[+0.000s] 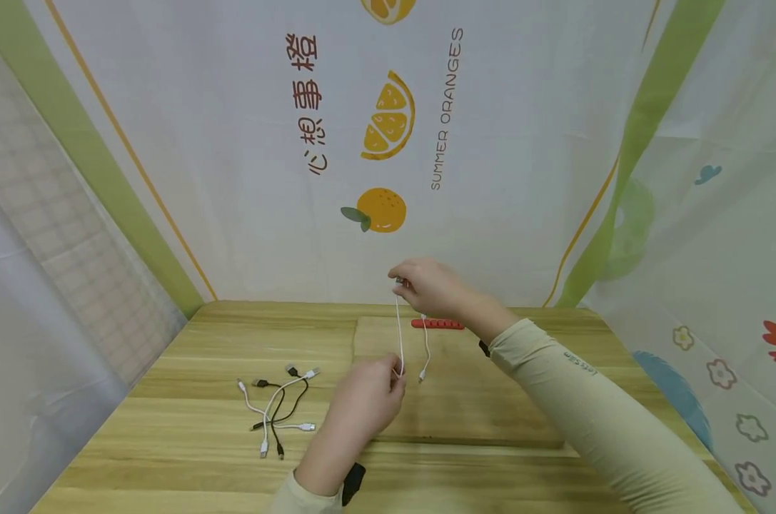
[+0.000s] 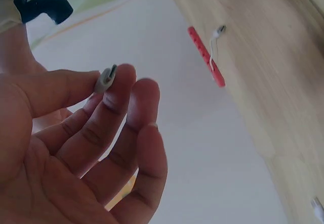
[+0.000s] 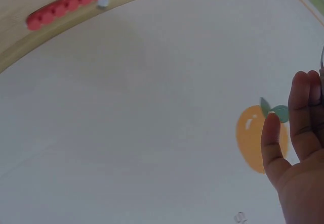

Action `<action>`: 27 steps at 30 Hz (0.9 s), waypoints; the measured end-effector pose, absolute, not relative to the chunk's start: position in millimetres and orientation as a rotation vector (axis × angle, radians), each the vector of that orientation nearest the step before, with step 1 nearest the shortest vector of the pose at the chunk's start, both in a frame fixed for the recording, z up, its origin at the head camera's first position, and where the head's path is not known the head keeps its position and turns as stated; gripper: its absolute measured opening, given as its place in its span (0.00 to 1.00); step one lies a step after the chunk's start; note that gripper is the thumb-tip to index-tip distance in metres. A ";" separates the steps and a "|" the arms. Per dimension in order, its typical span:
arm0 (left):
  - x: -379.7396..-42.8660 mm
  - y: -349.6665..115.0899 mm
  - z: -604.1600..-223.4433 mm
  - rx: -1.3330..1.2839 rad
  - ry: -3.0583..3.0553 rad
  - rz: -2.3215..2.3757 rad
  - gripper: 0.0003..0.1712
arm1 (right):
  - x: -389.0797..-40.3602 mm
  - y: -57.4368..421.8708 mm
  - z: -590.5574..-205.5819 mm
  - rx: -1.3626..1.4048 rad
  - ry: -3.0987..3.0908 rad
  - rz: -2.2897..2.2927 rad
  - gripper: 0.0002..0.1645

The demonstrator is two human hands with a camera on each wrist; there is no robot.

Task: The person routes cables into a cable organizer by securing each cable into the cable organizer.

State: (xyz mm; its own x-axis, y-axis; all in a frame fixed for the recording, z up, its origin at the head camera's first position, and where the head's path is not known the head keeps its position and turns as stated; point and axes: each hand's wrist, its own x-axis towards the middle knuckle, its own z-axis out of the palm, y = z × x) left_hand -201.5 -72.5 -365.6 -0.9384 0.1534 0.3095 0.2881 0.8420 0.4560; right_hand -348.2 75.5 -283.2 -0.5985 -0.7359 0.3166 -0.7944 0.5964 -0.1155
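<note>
We hold a white cable (image 1: 399, 332) stretched between both hands, its long axis running close to twelve-to-six o'clock in the head view. The right hand (image 1: 431, 287) pinches the plug at the twelve o'clock end; the left hand (image 1: 368, 396) pinches the six o'clock end, and its wrist view shows a connector clamped between thumb and forefinger, the other fingers loosely bent beside it. The right wrist view cuts that hand off at three o'clock, so we read its grip from the head view alone.

The relation that matters, we judge, is between this cable and the red strip (image 1: 445, 324) at the far edge of the wooden board (image 1: 477, 400). The strip lies nine-to-three — crosswise to our cable — between four and five o'clock from the right hand's pinch and between one and two from the left's. The right hand looks slightly nearer, though we cannot tell its height. A second white cable (image 1: 429, 350) trails from the strip towards six o'clock. Loose cables (image 1: 271, 423) lie crossed at eight o'clock.
</note>
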 end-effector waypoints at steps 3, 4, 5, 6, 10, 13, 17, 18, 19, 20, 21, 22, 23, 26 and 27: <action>-207.9 -64.8 -369.6 -0.359 -2.737 -0.656 0.06 | -355.4 84.0 -288.1 1.218 -2.637 0.373 0.18; -209.9 -62.5 -371.1 -0.362 -2.737 -0.629 0.08 | -357.8 86.7 -290.1 1.206 -2.650 0.379 0.18; -212.0 -60.3 -372.8 -0.363 -2.738 -0.605 0.09 | -360.1 89.1 -292.1 1.196 -2.659 0.387 0.18; -214.1 -58.2 -374.3 -0.367 -2.738 -0.578 0.11 | -362.4 91.3 -294.3 1.188 -2.663 0.392 0.18; -221.8 -49.2 -379.9 -0.382 -2.763 -0.534 0.12 | -371.3 99.8 -303.7 1.142 -2.693 0.451 0.18; -227.0 -42.1 -381.5 -0.397 -2.775 -0.493 0.11 | -378.2 105.6 -310.9 1.089 -2.710 0.466 0.18; -234.5 -32.5 -379.2 -0.384 -2.826 -0.467 0.14 | -388.6 111.5 -321.2 1.048 -2.691 0.415 0.17; -236.7 -29.9 -378.4 -0.379 -2.840 -0.463 0.15 | -390.7 112.9 -323.6 1.048 -2.681 0.394 0.17; -238.8 -27.6 -377.8 -0.375 -2.853 -0.461 0.16 | -392.9 114.2 -326.2 1.045 -2.674 0.372 0.16; -241.0 -25.1 -377.3 -0.368 -2.876 -0.463 0.17 | -394.6 115.5 -328.4 1.042 -2.667 0.342 0.16; -243.0 -22.6 -376.9 -0.360 -2.892 -0.460 0.18 | -396.4 116.8 -331.0 1.035 -2.667 0.310 0.16; -245.1 -20.1 -377.5 -0.354 -2.901 -0.452 0.18 | -397.8 118.2 -333.8 1.031 -2.668 0.280 0.15; -247.0 -17.7 -378.7 -0.349 -2.916 -0.447 0.18 | -398.7 119.9 -336.5 1.023 -2.672 0.244 0.15; -253.1 -9.8 -384.7 -0.335 -2.931 -0.406 0.17 | -403.5 124.7 -347.8 0.985 -2.695 0.145 0.16; -255.4 -7.1 -387.4 -0.328 -2.929 -0.388 0.16 | -405.9 126.1 -352.4 0.977 -2.699 0.117 0.16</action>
State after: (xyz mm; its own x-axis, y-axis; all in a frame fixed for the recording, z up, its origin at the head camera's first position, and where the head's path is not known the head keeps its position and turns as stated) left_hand -255.4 -7.1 -387.4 -0.9616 0.1937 0.1946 0.2377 0.9420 0.2369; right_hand -405.9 126.1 -352.4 -0.7370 -0.6166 0.2767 -0.6382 0.7697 0.0154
